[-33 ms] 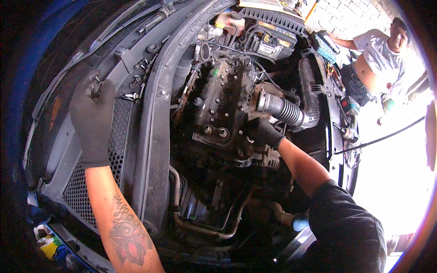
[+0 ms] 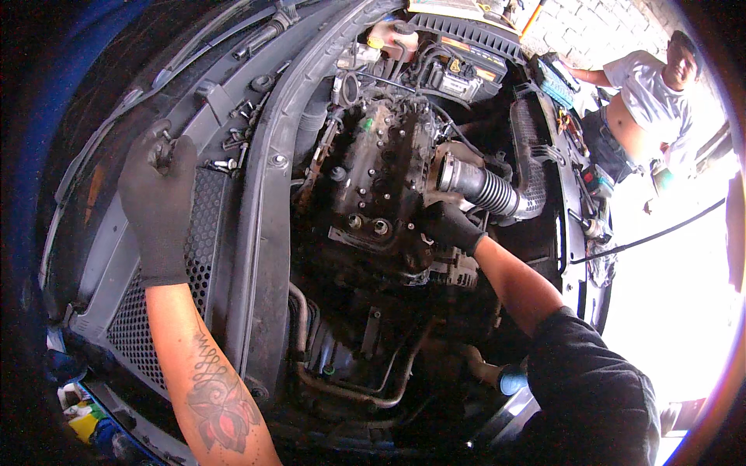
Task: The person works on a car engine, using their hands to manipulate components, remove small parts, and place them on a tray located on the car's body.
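Note:
My left hand (image 2: 159, 194), in a dark glove, is raised over the black cowl panel (image 2: 116, 256) at left. Its fingers are curled closed around a small metal bolt (image 2: 165, 135). Loose bolts (image 2: 224, 164) lie beside it on the cowl. In the middle sits the engine with its dark, dusty valve cover (image 2: 381, 171). My right hand (image 2: 454, 227), also gloved, reaches down at the cover's right side, below the ribbed air intake hose (image 2: 486, 189). Its fingers look curled in; what they grip, if anything, is hidden.
A battery (image 2: 458, 81) and a reservoir with a yellow cap (image 2: 388, 40) sit at the far end of the bay. Metal pipes (image 2: 350, 394) run low in front. Tools (image 2: 594, 227) line the right edge, where another person (image 2: 641, 101) stands.

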The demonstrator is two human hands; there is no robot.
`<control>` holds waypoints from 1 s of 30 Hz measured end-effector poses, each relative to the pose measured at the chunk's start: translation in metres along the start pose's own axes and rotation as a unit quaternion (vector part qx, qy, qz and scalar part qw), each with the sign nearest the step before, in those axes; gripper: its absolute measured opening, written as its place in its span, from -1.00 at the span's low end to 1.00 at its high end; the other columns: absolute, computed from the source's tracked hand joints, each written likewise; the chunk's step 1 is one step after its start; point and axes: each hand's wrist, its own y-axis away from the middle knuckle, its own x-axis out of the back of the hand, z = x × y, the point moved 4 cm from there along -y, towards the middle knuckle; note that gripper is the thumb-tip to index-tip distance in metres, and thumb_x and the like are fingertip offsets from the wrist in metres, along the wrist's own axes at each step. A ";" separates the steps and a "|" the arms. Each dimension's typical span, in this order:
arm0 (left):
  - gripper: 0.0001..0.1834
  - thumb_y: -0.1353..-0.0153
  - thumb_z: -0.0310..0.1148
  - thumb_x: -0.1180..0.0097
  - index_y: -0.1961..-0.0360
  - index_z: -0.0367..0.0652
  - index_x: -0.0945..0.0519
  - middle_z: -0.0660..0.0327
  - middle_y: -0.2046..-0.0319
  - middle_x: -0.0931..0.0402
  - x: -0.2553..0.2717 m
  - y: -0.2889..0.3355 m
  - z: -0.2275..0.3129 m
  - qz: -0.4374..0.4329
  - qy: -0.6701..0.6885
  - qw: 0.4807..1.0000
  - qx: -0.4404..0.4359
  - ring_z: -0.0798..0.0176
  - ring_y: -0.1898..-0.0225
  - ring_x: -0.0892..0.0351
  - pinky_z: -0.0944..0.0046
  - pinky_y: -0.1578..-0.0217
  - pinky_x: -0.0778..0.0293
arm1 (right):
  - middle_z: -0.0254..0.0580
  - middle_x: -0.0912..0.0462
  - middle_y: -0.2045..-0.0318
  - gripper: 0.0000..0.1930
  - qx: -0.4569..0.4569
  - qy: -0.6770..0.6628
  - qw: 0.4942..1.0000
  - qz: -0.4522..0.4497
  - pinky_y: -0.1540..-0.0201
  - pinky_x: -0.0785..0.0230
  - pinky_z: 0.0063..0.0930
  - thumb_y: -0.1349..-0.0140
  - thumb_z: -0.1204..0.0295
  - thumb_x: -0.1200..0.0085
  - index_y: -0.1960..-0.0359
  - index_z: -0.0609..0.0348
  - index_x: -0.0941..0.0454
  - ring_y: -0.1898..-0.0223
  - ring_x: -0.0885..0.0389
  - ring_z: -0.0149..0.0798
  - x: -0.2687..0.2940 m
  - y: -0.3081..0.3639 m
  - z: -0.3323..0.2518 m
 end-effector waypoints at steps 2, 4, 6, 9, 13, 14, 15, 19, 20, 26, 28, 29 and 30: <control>-0.62 -0.17 -0.30 -0.26 0.06 -0.36 -0.61 0.06 0.28 -0.63 0.002 -0.002 0.002 -0.008 -0.012 1.000 0.001 0.25 0.32 -0.61 0.26 0.23 -0.50 | -0.03 -0.68 0.47 -0.76 -0.011 -0.006 1.000 0.014 0.48 -0.43 -0.13 -0.25 0.25 0.00 0.25 0.05 -0.67 0.50 -0.63 -0.03 0.015 -0.004 -0.006; -0.61 -0.18 -0.30 -0.26 0.06 -0.37 -0.61 0.08 0.31 -0.62 0.004 -0.002 0.009 -0.019 -0.010 1.000 0.019 0.27 0.33 -0.59 0.26 0.24 -0.49 | -0.01 -0.68 0.48 -0.76 -0.078 -0.068 0.995 0.002 0.48 -0.44 -0.13 -0.23 0.25 -0.02 0.23 0.06 -0.67 0.50 -0.64 -0.04 0.029 -0.006 -0.006; -0.62 -0.18 -0.28 -0.26 0.10 -0.37 -0.62 0.08 0.33 -0.60 0.005 0.001 0.003 -0.004 -0.001 0.999 0.044 0.27 0.34 -0.57 0.27 0.26 -0.47 | -0.09 -0.69 0.45 -0.81 -0.088 -0.071 0.990 -0.087 0.39 -0.47 -0.13 -0.16 0.29 -0.08 0.29 0.03 -0.69 0.43 -0.66 -0.01 0.039 -0.019 -0.014; -0.63 -0.17 -0.26 -0.29 0.15 -0.37 -0.62 0.08 0.35 -0.59 0.002 0.002 0.004 0.000 0.020 1.000 0.022 0.25 0.36 -0.56 0.27 0.28 -0.47 | -0.12 -0.70 0.46 -0.83 -0.082 -0.028 0.994 -0.071 0.37 -0.47 -0.11 -0.09 0.28 -0.13 0.34 0.01 -0.69 0.41 -0.67 0.02 0.053 -0.021 -0.016; -0.64 -0.15 -0.24 -0.31 0.21 -0.37 -0.62 0.05 0.34 -0.60 0.006 0.000 0.006 0.023 0.013 0.999 -0.021 0.21 0.37 -0.59 0.25 0.28 -0.49 | -0.02 -0.68 0.48 -0.76 -0.068 0.019 0.986 -0.154 0.44 -0.47 -0.09 -0.17 0.26 -0.03 0.29 0.10 -0.67 0.47 -0.66 0.00 0.064 -0.030 -0.028; -0.63 -0.15 -0.24 -0.32 0.20 -0.36 -0.63 0.00 0.31 -0.62 0.007 -0.003 0.011 -0.016 0.013 0.999 0.038 0.15 0.33 -0.64 0.21 0.23 -0.52 | 0.00 -0.67 0.51 -0.77 -0.039 0.008 0.994 -0.103 0.46 -0.47 -0.10 -0.12 0.27 -0.05 0.31 0.09 -0.68 0.51 -0.65 0.01 0.069 -0.029 -0.029; -0.63 -0.14 -0.23 -0.32 0.20 -0.35 -0.63 0.00 0.31 -0.63 0.009 -0.004 0.010 -0.003 0.016 0.999 0.041 0.14 0.32 -0.65 0.21 0.23 -0.52 | 0.00 -0.67 0.51 -0.77 -0.034 0.008 0.992 -0.121 0.46 -0.48 -0.09 -0.10 0.27 -0.06 0.31 0.09 -0.68 0.51 -0.65 0.02 0.063 -0.027 -0.026; -0.62 -0.13 -0.20 -0.32 0.23 -0.35 -0.64 0.00 0.29 -0.63 0.007 -0.003 0.004 0.030 0.032 0.998 0.035 0.11 0.31 -0.66 0.20 0.21 -0.53 | -0.05 -0.68 0.51 -0.75 -0.026 0.034 0.982 -0.184 0.41 -0.50 -0.06 -0.03 0.25 -0.12 0.32 0.10 -0.68 0.50 -0.66 0.03 0.048 -0.027 -0.021; -0.62 -0.13 -0.19 -0.32 0.24 -0.35 -0.64 0.01 0.29 -0.64 0.011 -0.002 0.002 0.036 0.029 0.998 0.030 0.10 0.31 -0.65 0.21 0.21 -0.53 | -0.07 -0.69 0.49 -0.74 -0.021 0.050 0.976 -0.210 0.38 -0.50 -0.06 -0.05 0.26 -0.12 0.29 0.11 -0.68 0.49 -0.66 0.03 0.059 -0.036 -0.028; -0.63 -0.11 -0.20 -0.31 0.26 -0.35 -0.64 -0.03 0.29 -0.63 0.005 -0.005 0.011 0.016 -0.020 1.000 -0.001 0.02 0.28 -0.66 0.16 0.19 -0.52 | -0.05 -0.68 0.35 -0.82 0.101 -0.054 0.993 0.003 0.28 -0.50 -0.13 -0.03 0.27 -0.19 0.39 0.07 -0.67 0.32 -0.66 0.01 0.029 -0.021 0.005; -0.64 -0.11 -0.21 -0.31 0.27 -0.35 -0.64 -0.04 0.28 -0.63 0.008 -0.004 0.012 -0.014 -0.008 0.999 0.043 -0.01 0.27 -0.66 0.14 0.19 -0.52 | -0.06 -0.67 0.38 -0.84 0.124 -0.048 0.991 -0.024 0.31 -0.48 -0.13 -0.02 0.29 -0.19 0.42 0.07 -0.66 0.35 -0.65 0.00 0.015 -0.026 0.007; -0.64 -0.10 -0.21 -0.31 0.28 -0.34 -0.64 -0.04 0.27 -0.63 0.009 -0.003 0.012 -0.027 -0.001 0.997 0.066 -0.02 0.26 -0.66 0.13 0.19 -0.52 | -0.07 -0.66 0.41 -0.85 0.103 -0.064 0.991 -0.055 0.33 -0.48 -0.14 -0.02 0.30 -0.19 0.44 0.06 -0.66 0.37 -0.65 -0.01 0.012 -0.026 0.008; -0.65 -0.11 -0.21 -0.31 0.29 -0.34 -0.64 -0.04 0.27 -0.64 0.010 -0.003 0.012 -0.002 -0.004 0.999 0.045 -0.02 0.26 -0.66 0.13 0.19 -0.52 | -0.07 -0.66 0.44 -0.86 0.102 -0.063 0.991 -0.056 0.35 -0.47 -0.14 -0.03 0.30 -0.18 0.45 0.06 -0.66 0.40 -0.64 -0.02 0.011 -0.026 0.009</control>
